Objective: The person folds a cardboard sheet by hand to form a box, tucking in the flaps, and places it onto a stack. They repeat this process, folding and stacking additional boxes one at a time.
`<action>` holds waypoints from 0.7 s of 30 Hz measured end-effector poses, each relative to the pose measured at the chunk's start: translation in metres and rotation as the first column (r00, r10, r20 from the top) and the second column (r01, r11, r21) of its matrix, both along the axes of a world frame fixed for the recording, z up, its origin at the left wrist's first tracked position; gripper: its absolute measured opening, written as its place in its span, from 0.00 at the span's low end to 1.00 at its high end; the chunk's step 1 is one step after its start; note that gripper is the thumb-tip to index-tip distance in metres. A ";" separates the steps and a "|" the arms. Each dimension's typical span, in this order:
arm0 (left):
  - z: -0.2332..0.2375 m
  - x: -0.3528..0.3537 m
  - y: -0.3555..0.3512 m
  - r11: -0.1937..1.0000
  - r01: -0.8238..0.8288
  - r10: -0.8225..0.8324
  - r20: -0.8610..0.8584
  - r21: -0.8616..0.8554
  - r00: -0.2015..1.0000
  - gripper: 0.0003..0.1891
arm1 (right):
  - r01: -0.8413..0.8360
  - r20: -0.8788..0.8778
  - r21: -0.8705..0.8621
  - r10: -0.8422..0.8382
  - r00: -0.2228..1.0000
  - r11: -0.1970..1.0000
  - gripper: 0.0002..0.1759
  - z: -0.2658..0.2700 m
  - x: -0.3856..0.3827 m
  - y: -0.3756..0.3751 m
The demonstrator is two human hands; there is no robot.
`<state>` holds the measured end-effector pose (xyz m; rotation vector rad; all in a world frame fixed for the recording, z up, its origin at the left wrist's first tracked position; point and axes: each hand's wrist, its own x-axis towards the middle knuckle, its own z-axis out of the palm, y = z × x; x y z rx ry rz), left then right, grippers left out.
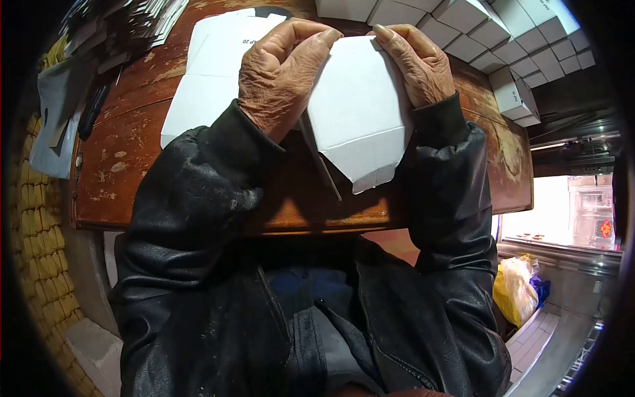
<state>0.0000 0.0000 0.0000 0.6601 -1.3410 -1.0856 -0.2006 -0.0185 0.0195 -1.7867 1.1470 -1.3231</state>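
Note:
A white cardboard box point(360, 99), partly folded, is held between my two hands above the table. Its near flap hangs loose towards me, and a side flap points down at the left. My left hand point(281, 76) grips the far left corner, thumb on the top edge. At the far right corner my right hand point(420, 65) pinches the edge in the same way, its thumb bent over the rim. Under and beside my left hand lies a flat white box blank point(215, 73) with printed letters. The far side of the held box is hidden.
Finished white boxes point(463, 33) are stacked at the back right, with one box point(514, 98) nearer the table's right edge. A pile of flat cardboard point(135, 26) lies at the back left, near a grey pouch point(59, 112). The worn wooden table point(126, 178) ends close to my body.

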 end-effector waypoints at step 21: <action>-0.007 0.001 -0.002 0.993 0.089 -0.056 0.338 -0.082 0.939 0.30 | -0.311 -0.484 0.294 0.422 0.766 0.904 0.21 0.024 -0.066 -0.014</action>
